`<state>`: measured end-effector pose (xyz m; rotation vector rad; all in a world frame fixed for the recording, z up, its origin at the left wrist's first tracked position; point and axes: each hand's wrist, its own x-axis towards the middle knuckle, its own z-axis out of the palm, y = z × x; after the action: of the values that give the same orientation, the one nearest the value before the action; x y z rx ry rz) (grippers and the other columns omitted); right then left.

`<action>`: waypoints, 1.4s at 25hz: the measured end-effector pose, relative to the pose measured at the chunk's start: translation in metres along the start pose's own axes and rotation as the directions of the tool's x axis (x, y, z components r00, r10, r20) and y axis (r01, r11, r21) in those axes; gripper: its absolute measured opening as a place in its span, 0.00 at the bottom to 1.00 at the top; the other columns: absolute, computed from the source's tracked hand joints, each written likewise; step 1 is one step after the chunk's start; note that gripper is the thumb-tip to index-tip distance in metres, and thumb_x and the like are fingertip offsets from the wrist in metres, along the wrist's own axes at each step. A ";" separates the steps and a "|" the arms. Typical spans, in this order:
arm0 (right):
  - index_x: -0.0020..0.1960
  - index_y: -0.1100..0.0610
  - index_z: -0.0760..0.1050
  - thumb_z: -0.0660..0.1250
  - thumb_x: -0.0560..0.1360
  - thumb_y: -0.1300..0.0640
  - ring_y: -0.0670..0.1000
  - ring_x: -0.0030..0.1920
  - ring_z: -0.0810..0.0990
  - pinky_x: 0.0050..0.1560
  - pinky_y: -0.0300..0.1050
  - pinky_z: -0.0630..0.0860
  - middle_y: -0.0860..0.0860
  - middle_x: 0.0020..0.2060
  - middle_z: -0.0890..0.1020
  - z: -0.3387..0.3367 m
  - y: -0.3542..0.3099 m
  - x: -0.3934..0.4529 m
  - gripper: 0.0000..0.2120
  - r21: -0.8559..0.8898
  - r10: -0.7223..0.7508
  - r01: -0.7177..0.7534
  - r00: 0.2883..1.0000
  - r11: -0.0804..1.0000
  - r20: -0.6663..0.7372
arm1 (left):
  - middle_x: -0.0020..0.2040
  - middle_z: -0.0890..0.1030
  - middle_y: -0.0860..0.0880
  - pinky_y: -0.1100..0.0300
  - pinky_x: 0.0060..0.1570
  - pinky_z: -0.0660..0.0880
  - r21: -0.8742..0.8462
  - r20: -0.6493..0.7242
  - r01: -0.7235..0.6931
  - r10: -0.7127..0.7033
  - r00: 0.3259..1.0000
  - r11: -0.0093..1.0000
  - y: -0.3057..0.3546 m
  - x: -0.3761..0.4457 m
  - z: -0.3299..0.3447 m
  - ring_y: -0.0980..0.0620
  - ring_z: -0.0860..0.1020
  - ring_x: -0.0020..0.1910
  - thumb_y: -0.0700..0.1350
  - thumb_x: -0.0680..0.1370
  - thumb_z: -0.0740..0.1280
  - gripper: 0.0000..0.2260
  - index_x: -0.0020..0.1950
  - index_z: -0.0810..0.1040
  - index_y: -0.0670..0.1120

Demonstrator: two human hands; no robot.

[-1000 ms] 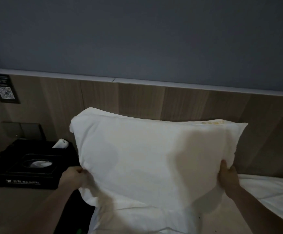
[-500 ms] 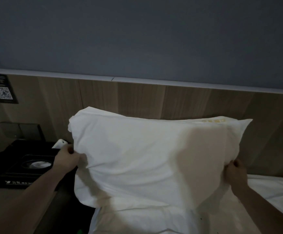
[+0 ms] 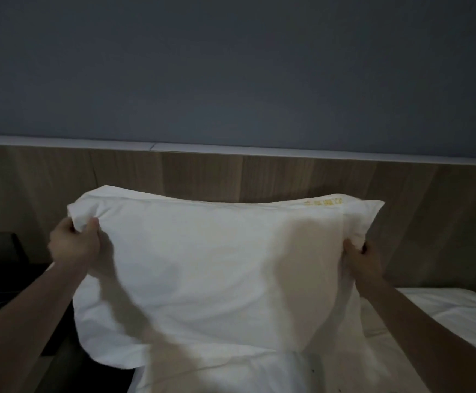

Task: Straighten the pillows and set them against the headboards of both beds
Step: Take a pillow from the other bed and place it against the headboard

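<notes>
A white pillow (image 3: 217, 265) stands upright in front of the wooden headboard (image 3: 202, 174), with yellow embroidery near its top right corner. My left hand (image 3: 75, 242) pinches the pillow's upper left corner. My right hand (image 3: 363, 259) grips the right edge below the upper right corner. The pillow's lower edge rests on the white bed (image 3: 444, 313); whether its back touches the headboard is hidden.
A grey wall (image 3: 231, 66) rises above the headboard's pale top trim. At the left edge sits a dark bedside unit (image 3: 1, 273) in shadow. White bedding spreads to the right and below the pillow.
Both hands have climbed from the pillow's lower sides to its upper corners. The view has shifted right, so the black tissue box at the left is out of sight.
</notes>
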<state>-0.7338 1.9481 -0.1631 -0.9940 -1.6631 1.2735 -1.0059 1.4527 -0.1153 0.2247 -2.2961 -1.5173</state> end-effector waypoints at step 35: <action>0.80 0.41 0.60 0.64 0.77 0.42 0.49 0.83 0.53 0.80 0.55 0.56 0.40 0.83 0.54 0.036 0.111 -0.237 0.33 -0.393 -0.367 0.619 0.752 0.680 0.548 | 0.82 0.33 0.57 0.48 0.80 0.47 0.256 0.885 -0.812 0.211 0.415 0.525 -0.130 -0.204 -0.040 0.48 0.39 0.83 0.65 0.74 0.54 0.40 0.83 0.41 0.60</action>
<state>-0.6660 1.7378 -0.3090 -0.4747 -2.5374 0.6398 -0.8126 1.4343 -0.2658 -1.2162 -2.9886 -0.3027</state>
